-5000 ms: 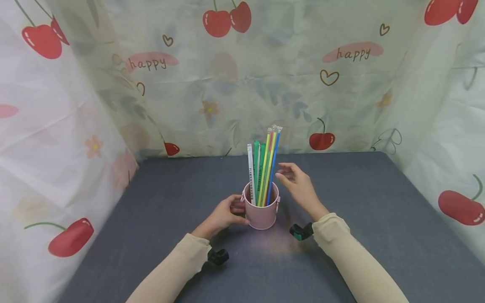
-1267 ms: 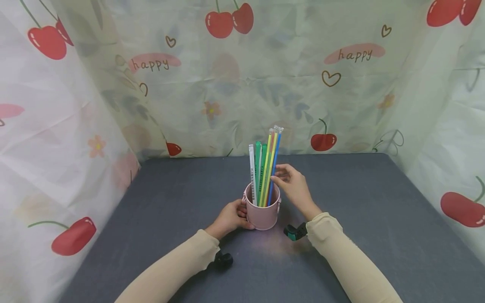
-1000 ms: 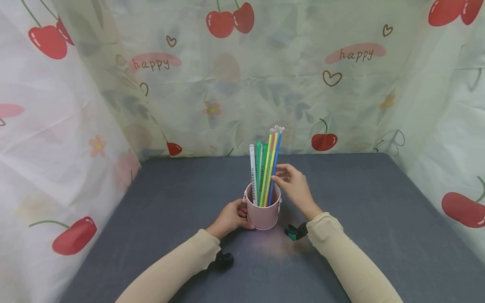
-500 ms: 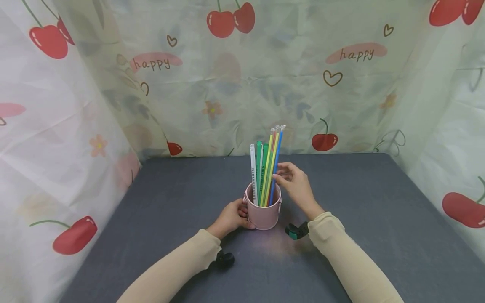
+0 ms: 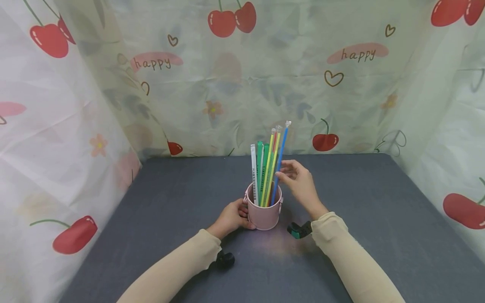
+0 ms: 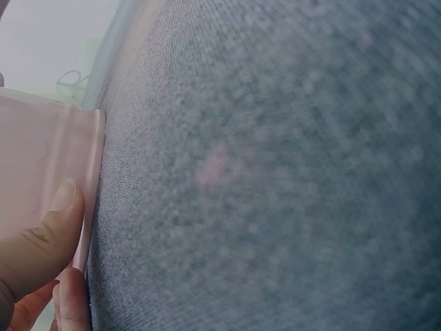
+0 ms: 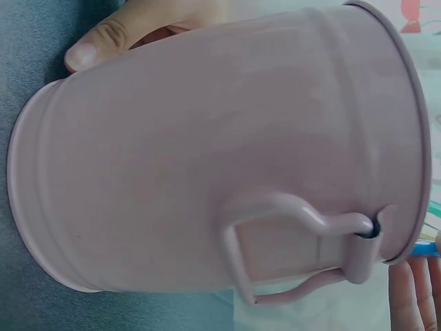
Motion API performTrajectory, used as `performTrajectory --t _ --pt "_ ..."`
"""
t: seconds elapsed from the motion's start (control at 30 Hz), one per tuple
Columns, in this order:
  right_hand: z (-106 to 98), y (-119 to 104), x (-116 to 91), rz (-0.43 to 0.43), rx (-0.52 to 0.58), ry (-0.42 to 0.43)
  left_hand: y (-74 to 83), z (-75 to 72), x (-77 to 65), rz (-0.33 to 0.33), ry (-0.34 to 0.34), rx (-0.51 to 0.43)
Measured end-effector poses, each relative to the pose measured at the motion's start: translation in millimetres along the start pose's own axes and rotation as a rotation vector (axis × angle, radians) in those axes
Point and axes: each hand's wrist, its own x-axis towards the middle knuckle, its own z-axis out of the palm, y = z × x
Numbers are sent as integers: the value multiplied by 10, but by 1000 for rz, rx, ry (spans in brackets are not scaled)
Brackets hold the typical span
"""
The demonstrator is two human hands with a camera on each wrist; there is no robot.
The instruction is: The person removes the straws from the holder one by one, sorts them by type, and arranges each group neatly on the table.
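Note:
A small pink metal bucket (image 5: 264,218) stands upright on the table, holding several wrapped straws. My left hand (image 5: 229,218) grips its left side low down; in the left wrist view the thumb (image 6: 52,234) lies against the wall near the base. My right hand (image 5: 301,183) pinches a blue straw (image 5: 282,145) in a clear wrapper, its lower end still inside the bucket. Beside it lean yellow straws (image 5: 275,155) and a red one, then green-wrapped straws (image 5: 259,160) and a white-wrapped straw (image 5: 253,166). The right wrist view is mostly the bucket's side and small handle (image 7: 282,203).
The dark grey table (image 5: 182,189) extends on all sides of the bucket. A cherry-print curtain (image 5: 242,92) closes off the back and both sides. A black wrist device (image 5: 299,230) sits at each sleeve cuff.
My right hand came to the blue straw from the right, pinched it, and has drawn it slightly up and right, apart from the yellow straws. The left hand has closed more firmly on the bucket.

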Motion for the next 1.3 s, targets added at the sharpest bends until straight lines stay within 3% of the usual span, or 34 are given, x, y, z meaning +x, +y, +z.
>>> performTrajectory --t 0.7,1.3 --pt "-182 -102 23 -21 141 76 -34 9 18 6 3 2" --pt "-358 -190 67 -130 219 177 -7 -1 -8 -8 -12 -3"
